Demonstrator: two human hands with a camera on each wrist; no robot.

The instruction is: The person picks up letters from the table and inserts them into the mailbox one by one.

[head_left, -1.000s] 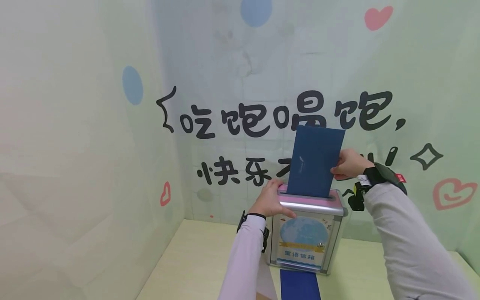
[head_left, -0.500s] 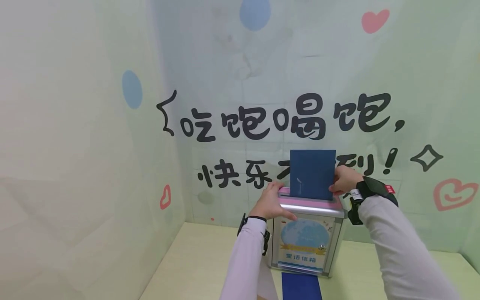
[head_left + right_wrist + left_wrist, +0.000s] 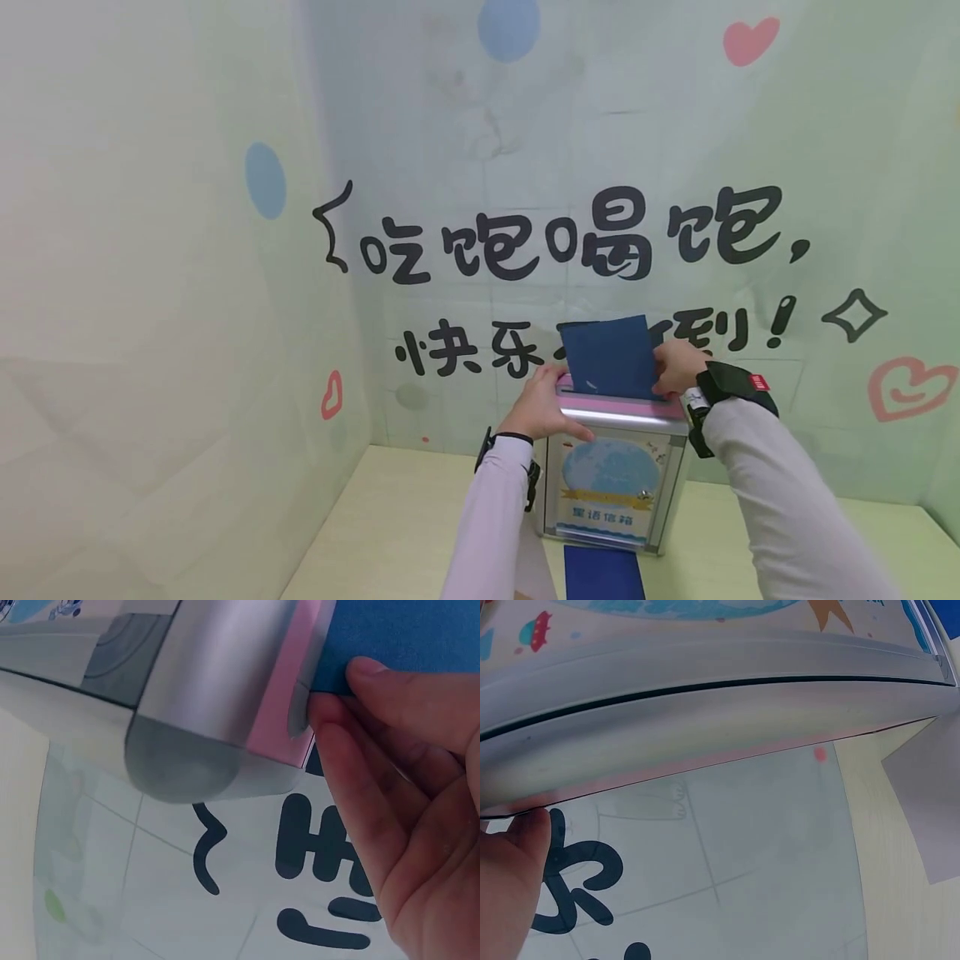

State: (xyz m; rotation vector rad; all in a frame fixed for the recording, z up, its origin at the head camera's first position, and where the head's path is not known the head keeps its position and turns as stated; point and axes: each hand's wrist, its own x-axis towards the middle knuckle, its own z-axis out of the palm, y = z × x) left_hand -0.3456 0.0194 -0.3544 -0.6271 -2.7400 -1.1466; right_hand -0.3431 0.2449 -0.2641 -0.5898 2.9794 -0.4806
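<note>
A silver-framed letter box (image 3: 667, 500) with a pink top and a blue globe picture on its front stands on the table. My left hand (image 3: 536, 407) grips its upper left corner, the thumb lying across the front edge. A dark blue envelope (image 3: 609, 358) stands in the slot on top, its lower part hidden inside and its upper part tilted to the left. My right hand (image 3: 677, 367) pinches the envelope's right edge between thumb and fingers, close above the slot. In the right wrist view the fingertips (image 3: 367, 666) lie at the slot's rounded end.
Another blue envelope (image 3: 603, 573) lies flat on the pale table (image 3: 397, 500) in front of the box. Beside it a greyish-white paper (image 3: 534, 567) is partly covered by the left sleeve. A printed wall (image 3: 450, 150) with large lettering rises close behind the box.
My right hand has moved down and slightly left, and the envelope has sunk much deeper into the slot, now leaning left. The left hand has stayed on the box.
</note>
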